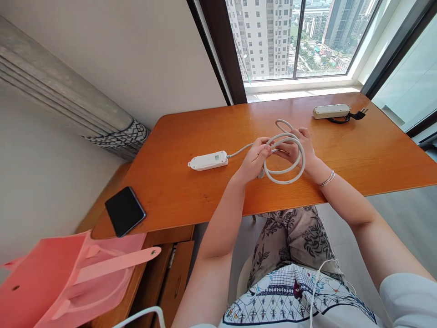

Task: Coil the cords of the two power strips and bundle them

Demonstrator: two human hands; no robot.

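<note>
One white cable (285, 182), looped, was grasped by left hand (254, 159) and right hand (308, 148) above the wooden table (180, 191). White power strip (209, 160), attached, lay leftward; black-corded strip (331, 111) lay far right, near the window (295, 41).

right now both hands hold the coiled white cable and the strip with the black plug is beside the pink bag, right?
Not beside the pink bag: the head view shows the strip with the black plug far right on the table, near the window. The left hand and right hand hold the coiled white cable.
</note>
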